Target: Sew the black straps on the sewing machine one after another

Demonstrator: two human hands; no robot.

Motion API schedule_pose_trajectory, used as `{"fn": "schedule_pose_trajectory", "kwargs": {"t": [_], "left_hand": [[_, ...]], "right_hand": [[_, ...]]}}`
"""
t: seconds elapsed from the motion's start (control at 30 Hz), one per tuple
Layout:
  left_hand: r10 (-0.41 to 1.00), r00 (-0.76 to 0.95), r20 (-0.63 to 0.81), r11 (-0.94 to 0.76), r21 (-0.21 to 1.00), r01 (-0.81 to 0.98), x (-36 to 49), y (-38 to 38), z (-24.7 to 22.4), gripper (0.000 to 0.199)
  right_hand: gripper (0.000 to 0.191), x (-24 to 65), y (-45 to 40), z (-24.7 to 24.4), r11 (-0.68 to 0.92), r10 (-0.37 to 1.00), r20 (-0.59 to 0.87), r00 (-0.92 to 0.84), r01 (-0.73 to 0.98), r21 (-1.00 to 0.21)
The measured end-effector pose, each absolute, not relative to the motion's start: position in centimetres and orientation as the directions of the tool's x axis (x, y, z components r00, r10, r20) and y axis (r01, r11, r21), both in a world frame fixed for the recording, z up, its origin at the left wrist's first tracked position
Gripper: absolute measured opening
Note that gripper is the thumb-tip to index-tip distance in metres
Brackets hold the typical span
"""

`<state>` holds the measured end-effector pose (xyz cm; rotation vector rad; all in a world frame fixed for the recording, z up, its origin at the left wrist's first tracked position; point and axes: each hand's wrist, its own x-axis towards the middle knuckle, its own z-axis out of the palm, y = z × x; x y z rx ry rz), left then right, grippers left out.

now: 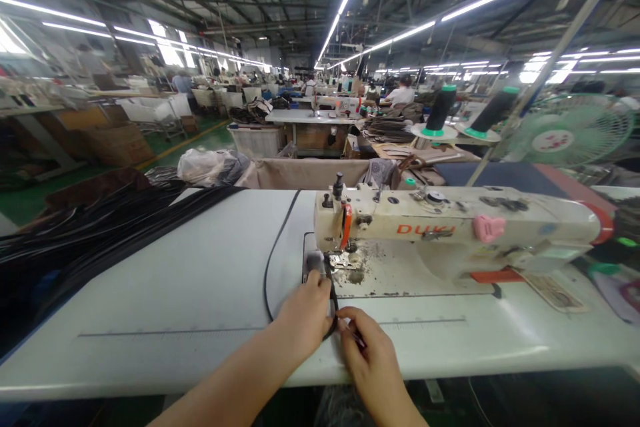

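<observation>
Cord [335, 295] runs beside the left fingers [315, 279], whose grip I cannot tell; right fingers [351, 313] pinch it.

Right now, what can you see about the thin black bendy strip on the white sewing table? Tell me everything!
The thin black strip looks soft, perhaps fabric or rubber. From the far edge of the smooth white tabletop, it bows out toward the near side and disappears behind the bare left hand. A black stretch, probably the same strip, shows between the hands, bending tightly up toward the needle area of the cream sewing machine. The bare right hand seems to pinch that bend; the left hand's hold is partly hidden.
</observation>
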<state>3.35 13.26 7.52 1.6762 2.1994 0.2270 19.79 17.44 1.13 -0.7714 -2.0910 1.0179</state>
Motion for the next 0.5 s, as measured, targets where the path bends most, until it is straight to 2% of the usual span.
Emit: {"fn": "schedule_pose_trajectory", "kwargs": {"t": [0.1,0.2,0.27,0.33,0.4,0.5], "left_hand": [[0.984,-0.144,-0.1,0.17,0.341,0.924,3.6,12.6,7.8,0.045],[0.997,-0.06,-0.038,0.07,0.376,0.924,3.5,12.2,7.0,0.052],[0.999,-0.032,0.009,0.026,0.368,0.929,3.4,11.9,6.2,0.05],[0.998,0.002,0.069,-0.026,0.337,0.941,3.2,11.6,5.5,0.039],[0.992,0.057,0.116,-0.089,0.295,0.951,2.9,11.3,4.5,0.03],[0.978,0.121,0.171,-0.159,0.227,0.961,2.1,11.3,2.6,0.034]], "right_hand": [[0.029,21.6,17.2,2.0,0.405,0.756,0.235,-0.611,0.154,-0.901],[0.037,24.6,16.6,1.4,0.276,0.848,0.157,-0.506,0.169,-0.946],[0.042,27.1,16.3,0.1,0.162,0.922,0.072,-0.381,0.209,-0.964],[0.049,29.9,16.3,-1.3,0.071,0.974,0.014,-0.226,0.245,-0.967],[0.06,33.0,16.6,-2.6,0.046,0.998,0.029,-0.058,0.312,-0.949],[0.068,38.5,17.5,-3.4,-0.006,0.985,0.081,0.152,0.501,-0.865]]}}
